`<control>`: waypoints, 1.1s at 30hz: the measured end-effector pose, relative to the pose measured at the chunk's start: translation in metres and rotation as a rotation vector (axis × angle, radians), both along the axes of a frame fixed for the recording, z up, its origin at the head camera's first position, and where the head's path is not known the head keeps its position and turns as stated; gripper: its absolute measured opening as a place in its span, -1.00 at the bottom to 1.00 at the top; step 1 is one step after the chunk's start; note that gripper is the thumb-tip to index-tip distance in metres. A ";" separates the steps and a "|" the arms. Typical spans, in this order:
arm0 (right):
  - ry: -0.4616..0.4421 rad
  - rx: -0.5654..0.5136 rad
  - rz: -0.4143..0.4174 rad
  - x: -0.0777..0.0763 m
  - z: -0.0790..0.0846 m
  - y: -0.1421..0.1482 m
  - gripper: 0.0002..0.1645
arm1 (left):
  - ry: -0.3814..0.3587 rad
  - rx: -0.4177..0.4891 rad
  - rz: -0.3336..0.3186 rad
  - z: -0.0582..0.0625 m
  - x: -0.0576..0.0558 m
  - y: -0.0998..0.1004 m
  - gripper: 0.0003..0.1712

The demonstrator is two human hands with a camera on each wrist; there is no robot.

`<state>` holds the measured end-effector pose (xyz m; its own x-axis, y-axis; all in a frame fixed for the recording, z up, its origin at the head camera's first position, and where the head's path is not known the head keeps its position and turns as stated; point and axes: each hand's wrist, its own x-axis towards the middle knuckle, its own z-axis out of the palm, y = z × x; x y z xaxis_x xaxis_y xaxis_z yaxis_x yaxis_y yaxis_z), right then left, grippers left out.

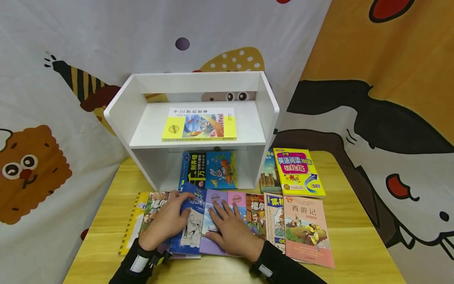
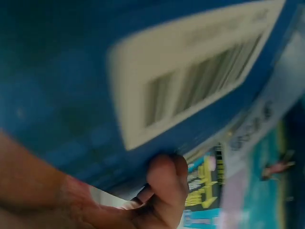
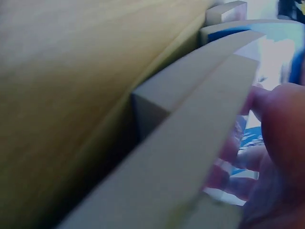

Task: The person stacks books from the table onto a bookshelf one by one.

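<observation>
My left hand (image 1: 167, 221) grips the left side of a blue comic book (image 1: 193, 233) in the row of overlapping books. From the left wrist camera, the barcode label (image 2: 190, 76) on a blue cover fills much of the picture, and fingers (image 2: 167, 183) curl at that cover's edge. Beside it, my right hand (image 1: 234, 235) rests spread on a purple book (image 1: 213, 246) and reaches toward a pink-and-purple one (image 1: 237, 198). Thick page edges (image 3: 190, 129) stand close to that hand in the right wrist view, which is blurred.
Behind the row stands a white two-level shelf (image 1: 198, 144). A yellow book (image 1: 203, 124) lies on top; blue books (image 1: 221, 169) stand below. Right of it are a yellow workbook (image 1: 299, 173) and a pink book (image 1: 308, 232). A spiral-bound book (image 1: 131, 232) lies left on the wooden table (image 1: 358, 236).
</observation>
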<state>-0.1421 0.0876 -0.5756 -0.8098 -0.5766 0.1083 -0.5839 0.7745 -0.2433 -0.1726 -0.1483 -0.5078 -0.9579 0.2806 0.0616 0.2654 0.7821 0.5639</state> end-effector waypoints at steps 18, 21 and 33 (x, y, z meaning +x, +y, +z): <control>0.002 -0.098 -0.046 -0.002 0.001 0.000 -0.18 | 0.191 0.080 0.013 0.046 0.016 -0.008 -0.78; -0.013 -0.237 -0.060 -0.003 0.006 -0.001 -0.25 | 0.215 0.125 0.008 0.049 0.017 -0.007 -0.81; -0.576 -1.100 -0.251 -0.007 0.034 0.006 -0.66 | 0.189 0.386 0.013 0.036 0.013 0.007 -0.81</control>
